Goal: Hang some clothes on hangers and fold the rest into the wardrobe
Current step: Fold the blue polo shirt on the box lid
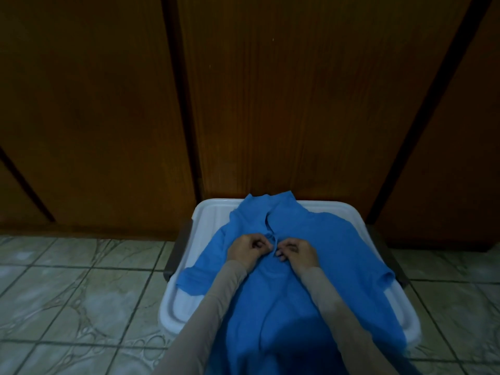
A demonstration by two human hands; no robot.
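A blue collared shirt (305,234) lies spread front-up over a white plastic basket lid (207,226), collar toward the wardrobe. My left hand (247,249) and my right hand (296,251) sit side by side at the shirt's front placket, below the collar. Each hand pinches the fabric edge there with curled fingers. Both forearms wear beige sleeves and cover the shirt's lower middle. The short sleeves spread out to left and right over the basket's rim.
Dark wooden wardrobe doors (270,104) stand shut right behind the basket. Pale patterned floor tiles (81,293) lie on both sides. Grey basket handles (178,250) stick out at left and right.
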